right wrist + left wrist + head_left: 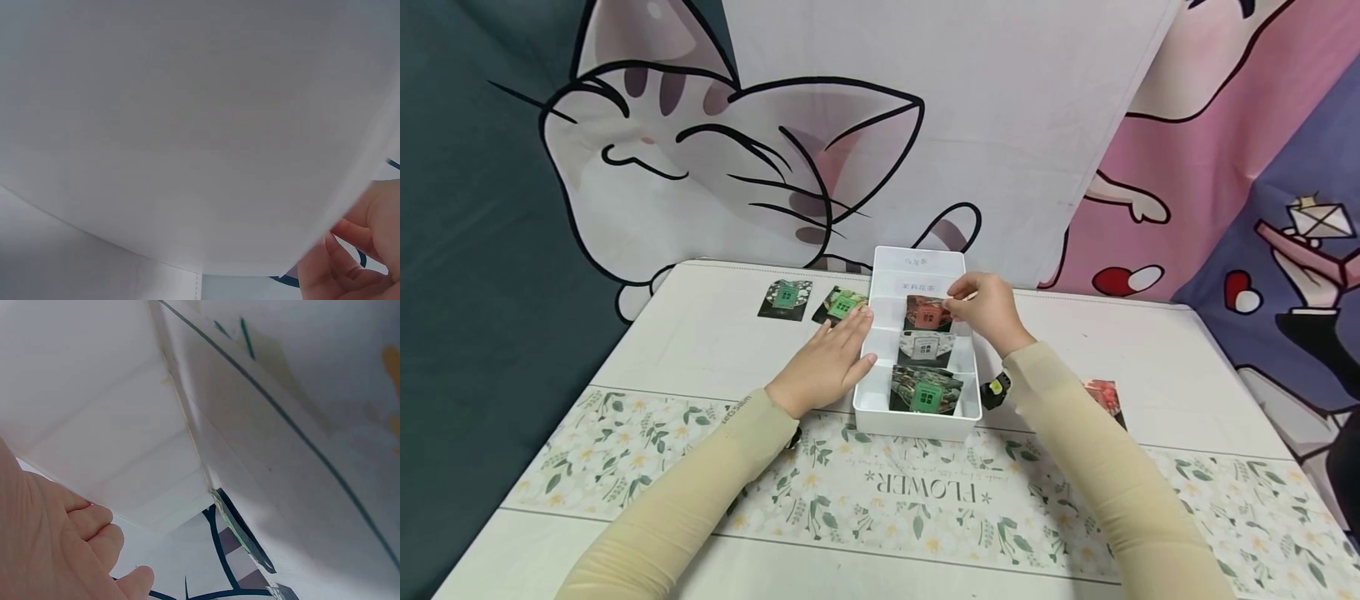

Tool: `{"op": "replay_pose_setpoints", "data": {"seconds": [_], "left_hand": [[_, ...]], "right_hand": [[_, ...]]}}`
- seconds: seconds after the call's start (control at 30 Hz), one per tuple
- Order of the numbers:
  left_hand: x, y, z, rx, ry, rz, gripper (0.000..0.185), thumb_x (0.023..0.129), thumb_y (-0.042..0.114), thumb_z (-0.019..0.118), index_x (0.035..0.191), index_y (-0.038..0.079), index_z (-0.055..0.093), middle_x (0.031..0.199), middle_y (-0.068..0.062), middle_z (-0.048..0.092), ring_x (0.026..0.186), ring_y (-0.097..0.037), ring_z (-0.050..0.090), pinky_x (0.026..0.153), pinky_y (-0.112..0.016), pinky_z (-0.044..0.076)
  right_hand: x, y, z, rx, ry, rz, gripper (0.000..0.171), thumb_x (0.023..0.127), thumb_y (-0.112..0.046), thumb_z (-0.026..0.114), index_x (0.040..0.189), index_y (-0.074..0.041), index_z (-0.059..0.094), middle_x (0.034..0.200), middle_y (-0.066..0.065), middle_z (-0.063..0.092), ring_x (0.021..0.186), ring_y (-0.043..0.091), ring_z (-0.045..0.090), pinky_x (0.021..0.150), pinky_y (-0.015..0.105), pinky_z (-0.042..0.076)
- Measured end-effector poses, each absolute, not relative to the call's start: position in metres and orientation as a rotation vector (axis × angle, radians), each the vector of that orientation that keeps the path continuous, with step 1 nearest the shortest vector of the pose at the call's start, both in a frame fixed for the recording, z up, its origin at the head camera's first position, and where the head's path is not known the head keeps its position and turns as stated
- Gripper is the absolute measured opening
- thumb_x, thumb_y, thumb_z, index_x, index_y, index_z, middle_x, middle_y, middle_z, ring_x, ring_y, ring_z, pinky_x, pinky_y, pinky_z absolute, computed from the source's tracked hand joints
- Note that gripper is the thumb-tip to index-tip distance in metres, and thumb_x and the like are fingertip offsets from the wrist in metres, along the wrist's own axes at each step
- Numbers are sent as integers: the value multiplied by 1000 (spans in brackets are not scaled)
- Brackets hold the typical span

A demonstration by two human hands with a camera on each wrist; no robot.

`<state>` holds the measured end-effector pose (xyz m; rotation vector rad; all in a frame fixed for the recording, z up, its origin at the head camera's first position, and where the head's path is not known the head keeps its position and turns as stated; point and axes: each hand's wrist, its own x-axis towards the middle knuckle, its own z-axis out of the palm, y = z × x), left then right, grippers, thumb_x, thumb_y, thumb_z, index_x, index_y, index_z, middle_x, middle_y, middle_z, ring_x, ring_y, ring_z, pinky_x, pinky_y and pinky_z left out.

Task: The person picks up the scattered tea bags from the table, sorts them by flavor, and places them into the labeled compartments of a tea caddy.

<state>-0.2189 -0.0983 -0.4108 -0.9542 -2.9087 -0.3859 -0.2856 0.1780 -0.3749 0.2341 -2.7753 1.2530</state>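
Note:
A long white box (917, 425) with dividers stands in the middle of the table. In it, several dark printed packets lean in a row: one with a red label, a grey-labelled packet (925, 349) and a green-labelled packet (927, 390) at the near end. My right hand (988, 310) pinches the right edge of the red-labelled packet (928, 314), which sits in a middle compartment. With fingers extended, my left hand (823, 364) rests along the box's left rim. In the left wrist view, the fingers (94, 519) lie against the box's side wall.
Left of the box at the back lie a dark-green-labelled packet (786, 299) and a bright-green-labelled packet (839, 306), partly behind my left fingers. A red-flowered packet (1105, 400) shows past my right sleeve. A floral strip (925, 508) crosses the table; a cat-print curtain (1000, 125) hangs behind.

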Motion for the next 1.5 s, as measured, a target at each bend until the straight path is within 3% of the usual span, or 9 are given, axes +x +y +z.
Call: {"op": "replay_pose_setpoints", "data": {"seconds": [0.27, 0.6, 0.97, 1.13, 1.5], "left_hand": [[-218, -98, -412, -951, -2905, -391, 69, 110, 42, 29, 160, -3, 15, 167, -18, 18, 154, -33, 17, 123, -57, 19], [-220, -99, -413, -952, -2910, -391, 68, 111, 42, 29, 160, -1, 14, 167, -16, 15, 155, -32, 16, 123, -57, 18], [-219, -99, -412, -949, -2910, -369, 68, 110, 42, 29, 160, -2, 14, 167, -18, 18, 155, -32, 16, 123, -57, 18], [-220, -99, -411, -949, -2908, -350, 69, 110, 43, 29, 160, -1, 14, 167, -17, 19, 155, -30, 15, 123, -57, 18], [-220, -98, -412, -947, -2914, -336, 69, 110, 44, 29, 160, -1, 14, 167, -17, 17, 155, -31, 16, 123, -57, 18]], "right_hand": [[-284, 182, -371, 176, -2746, 1422, 11, 92, -8, 73, 100, 0, 71, 94, 14, 68, 78, 28, 72, 78, 47, 62], [-275, 190, -361, 205, -2701, 1406, 12, 94, -11, 72, 101, -2, 72, 92, 12, 69, 77, 21, 69, 67, 28, 61], [-254, 203, -350, 257, -2680, 1282, 11, 96, -14, 69, 101, -5, 74, 90, 10, 71, 76, 25, 69, 63, 28, 57], [-243, 212, -347, 253, -2677, 1231, 10, 95, -13, 69, 99, -5, 74, 87, 10, 71, 72, 20, 67, 62, 26, 55], [-220, 231, -340, 224, -2747, 1172, 13, 97, -18, 68, 101, -6, 74, 88, 10, 71, 74, 20, 65, 66, 32, 54]]}}
